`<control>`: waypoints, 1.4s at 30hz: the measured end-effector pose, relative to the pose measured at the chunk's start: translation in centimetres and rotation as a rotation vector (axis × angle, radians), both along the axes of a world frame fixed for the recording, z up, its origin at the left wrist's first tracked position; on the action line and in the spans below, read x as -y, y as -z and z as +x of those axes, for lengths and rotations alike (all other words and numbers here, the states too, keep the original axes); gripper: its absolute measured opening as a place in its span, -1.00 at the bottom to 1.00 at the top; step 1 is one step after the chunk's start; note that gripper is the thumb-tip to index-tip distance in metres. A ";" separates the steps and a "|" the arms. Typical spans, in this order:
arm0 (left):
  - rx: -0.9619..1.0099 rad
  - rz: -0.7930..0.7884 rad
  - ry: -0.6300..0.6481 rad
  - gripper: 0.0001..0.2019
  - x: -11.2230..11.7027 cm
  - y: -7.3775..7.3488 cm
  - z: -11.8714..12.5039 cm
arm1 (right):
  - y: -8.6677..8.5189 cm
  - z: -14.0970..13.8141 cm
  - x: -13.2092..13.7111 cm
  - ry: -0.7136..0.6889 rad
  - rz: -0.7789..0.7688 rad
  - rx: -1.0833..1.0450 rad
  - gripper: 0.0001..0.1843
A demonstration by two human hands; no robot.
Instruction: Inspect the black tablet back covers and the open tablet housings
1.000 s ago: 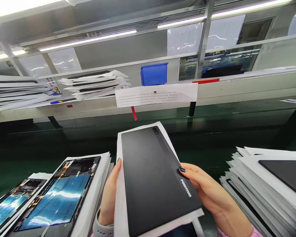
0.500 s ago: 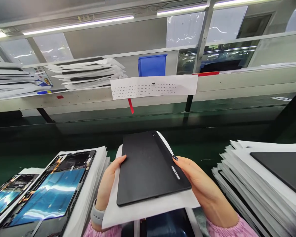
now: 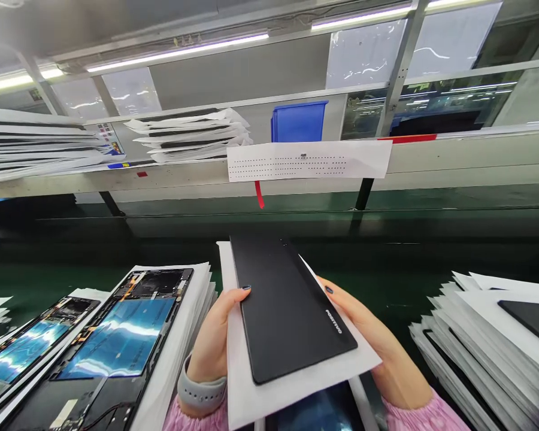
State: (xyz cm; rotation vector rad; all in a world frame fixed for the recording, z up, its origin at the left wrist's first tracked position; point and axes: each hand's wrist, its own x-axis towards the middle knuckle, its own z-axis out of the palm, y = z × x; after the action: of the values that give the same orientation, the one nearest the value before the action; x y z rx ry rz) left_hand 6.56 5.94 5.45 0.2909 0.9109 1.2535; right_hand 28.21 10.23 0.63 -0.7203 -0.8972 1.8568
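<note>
A matte black tablet (image 3: 287, 311), back face up and lettered POSITIVO, is held at 6 o'clock in the view, above the green tabletop (image 3: 386, 269), resting on a white paper sheet (image 3: 309, 380). The left hand (image 3: 213, 341) is closed around the sheet and the tablet's near-left edge, with the thumb on the tablet; a grey watch band (image 3: 202, 389) is seen at the wrist. The right hand (image 3: 363, 329) is closed around the opposite side, with the sheet held beneath it. At 8 o'clock, a stack of opened tablets (image 3: 121, 341) on white sheets is recorded, with circuit parts and a reflective blue panel exposed. At 4 o'clock, a tall stack of black-backed tablets on white sheets (image 3: 485, 341) is noted. Closed units are thus judged to be present beside opened ones. A blue plastic bin (image 3: 299, 123) is seen at 12 o'clock on the shelf.
</note>
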 end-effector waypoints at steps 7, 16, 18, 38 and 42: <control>-0.309 0.363 -0.061 -0.50 1.5 1.4 1.8 | 2.9 -3.0 -1.1 -0.285 0.042 -0.168 -0.70; -0.616 0.381 -0.109 -0.62 2.2 1.0 2.0 | 4.0 -3.5 -1.2 -0.341 0.004 -0.126 -0.60; -0.634 0.369 -0.123 -0.64 2.3 1.1 2.0 | 3.9 -3.3 -1.2 -0.308 0.002 -0.112 -0.57; -0.644 0.552 -0.039 -0.62 0.3 4.2 0.5 | 1.5 1.0 -0.9 0.483 0.459 0.150 -0.67; -0.714 0.509 -0.112 -0.65 0.4 4.5 0.0 | 1.4 1.1 -1.0 0.473 0.518 0.181 -0.72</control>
State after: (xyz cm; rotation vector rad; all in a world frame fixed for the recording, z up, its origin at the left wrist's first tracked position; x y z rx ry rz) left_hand 6.57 5.59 0.95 1.1570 1.2017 1.5039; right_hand 29.27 11.22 -0.81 -0.7011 -1.1490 1.0939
